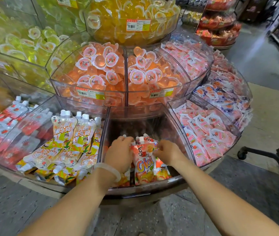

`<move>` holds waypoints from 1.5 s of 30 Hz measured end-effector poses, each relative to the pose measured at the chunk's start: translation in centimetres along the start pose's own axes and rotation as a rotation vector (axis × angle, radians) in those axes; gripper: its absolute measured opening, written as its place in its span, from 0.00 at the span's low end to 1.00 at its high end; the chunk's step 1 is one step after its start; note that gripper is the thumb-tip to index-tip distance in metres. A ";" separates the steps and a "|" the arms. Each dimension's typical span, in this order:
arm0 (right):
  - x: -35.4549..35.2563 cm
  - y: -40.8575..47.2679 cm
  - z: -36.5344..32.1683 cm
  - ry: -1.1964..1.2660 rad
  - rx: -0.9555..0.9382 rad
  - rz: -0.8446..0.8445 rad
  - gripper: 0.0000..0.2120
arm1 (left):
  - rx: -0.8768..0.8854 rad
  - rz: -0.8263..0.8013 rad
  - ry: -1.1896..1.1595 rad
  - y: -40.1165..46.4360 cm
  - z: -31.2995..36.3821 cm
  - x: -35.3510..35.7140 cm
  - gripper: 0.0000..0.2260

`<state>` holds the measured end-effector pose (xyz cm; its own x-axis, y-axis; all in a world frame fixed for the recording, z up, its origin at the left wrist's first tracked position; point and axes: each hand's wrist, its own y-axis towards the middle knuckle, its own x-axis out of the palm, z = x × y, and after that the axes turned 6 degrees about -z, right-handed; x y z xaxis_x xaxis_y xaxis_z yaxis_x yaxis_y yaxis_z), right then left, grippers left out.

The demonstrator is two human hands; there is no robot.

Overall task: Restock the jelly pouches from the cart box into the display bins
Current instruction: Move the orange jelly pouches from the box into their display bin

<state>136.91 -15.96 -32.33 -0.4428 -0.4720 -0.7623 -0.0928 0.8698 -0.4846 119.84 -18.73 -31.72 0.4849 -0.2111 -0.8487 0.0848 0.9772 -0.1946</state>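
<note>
Two bare forearms rise from the bottom edge toward the frame's centre, the left one wearing a pale bracelet (108, 170) at the wrist. Both hands reach into the clear bin (178, 126) at lower centre. The left hand (119, 153) lies knuckles-up against the left side of the jelly pouches (144, 163), its fingers curled down over their tops; the fingertips are hidden behind the pouches. The right hand (166, 151) meets the same bunch from the right, fingers bent in on the pouch edges, thumb not visible. The front pouch stands upright, white cap up, orange lettering facing the camera; those behind it show only caps and corners. The bin's floor is dark and hard to read through reflections.

Just left, a neighbouring bin holds yellow-and-white spout pouches (67, 145), some upright, some lying flat. To the right, pink sachets (206, 133) fill another compartment. Above centre, orange jelly cups (99, 68) fill the middle tier, with price labels (90, 93) too blurred to read. At the right edge a black cart frame (270, 155) is cut off; no box shows.
</note>
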 end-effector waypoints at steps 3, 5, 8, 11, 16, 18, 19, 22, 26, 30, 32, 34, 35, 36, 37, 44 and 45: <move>-0.6 -0.1 -0.4 -0.127 -0.116 0.224 0.18 | 0.129 -0.032 0.208 0.8 0.7 -0.9 0.29; -0.7 -0.7 -0.5 -0.280 -0.175 0.262 0.26 | 0.174 -0.053 0.310 1.1 1.4 -1.1 0.32; -1.2 -2.8 -0.5 -0.553 -0.200 0.260 0.30 | 0.222 -0.090 0.360 0.9 3.1 -1.1 0.32; -2.5 -5.2 -0.3 -0.595 -0.235 0.312 0.30 | 0.290 -0.090 0.381 0.3 5.5 -1.1 0.33; -5.9 -8.4 4.3 -0.243 -0.153 0.442 0.31 | 0.401 -0.056 0.363 -0.8 12.1 -0.5 0.34; -7.3 -10.4 7.2 -0.255 -0.106 0.490 0.29 | 0.454 -0.050 0.366 -1.6 15.4 0.7 0.33; -7.9 -11.5 8.9 -0.292 -0.089 0.508 0.28 | 0.483 -0.051 0.379 -2.1 17.2 1.5 0.32; -9.2 -15.6 14.7 -0.311 0.026 0.493 0.32 | 0.575 -0.092 0.382 -4.3 23.1 4.8 0.31; -10.7 -21.5 23.3 -0.268 0.198 0.471 0.34 | 0.681 -0.140 0.448 -7.3 31.7 10.8 0.34; -12.2 -27.7 31.3 -0.249 0.308 0.533 0.33 | 0.812 -0.142 0.493 -10.2 40.0 15.9 0.32; -12.8 -31.5 35.9 -0.254 0.385 0.554 0.32 | 0.870 -0.212 0.489 -12.5 44.6 18.7 0.31; -13.3 -34.5 40.2 -0.199 0.469 0.568 0.32 | 0.921 -0.253 0.469 -14.5 48.7 21.1 0.31; -13.5 -35.9 42.1 -0.157 0.508 0.583 0.33 | 0.948 -0.273 0.458 -15.3 50.5 22.2 0.32; -13.6 -37.1 44.0 -0.118 0.539 0.604 0.34 | 0.972 -0.294 0.447 -16.0 52.3 23.3 0.32; -13.7 -38.2 45.6 -0.107 0.565 0.626 0.34 | 0.996 -0.318 0.442 -16.5 53.9 24.4 0.33; -14.8 -42.1 56.2 -0.029 0.749 0.657 0.35 | 1.154 -0.385 0.462 -17.3 63.7 32.0 0.33; -15.1 -42.0 57.2 -0.013 0.762 0.651 0.34 | 1.167 -0.390 0.469 -17.1 64.5 32.7 0.33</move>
<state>198.46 -53.62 -25.01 -0.1940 0.0577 -0.9793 0.7622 0.6373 -0.1134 190.40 -40.85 -24.38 -0.0686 -0.2386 -0.9687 0.9609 0.2452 -0.1284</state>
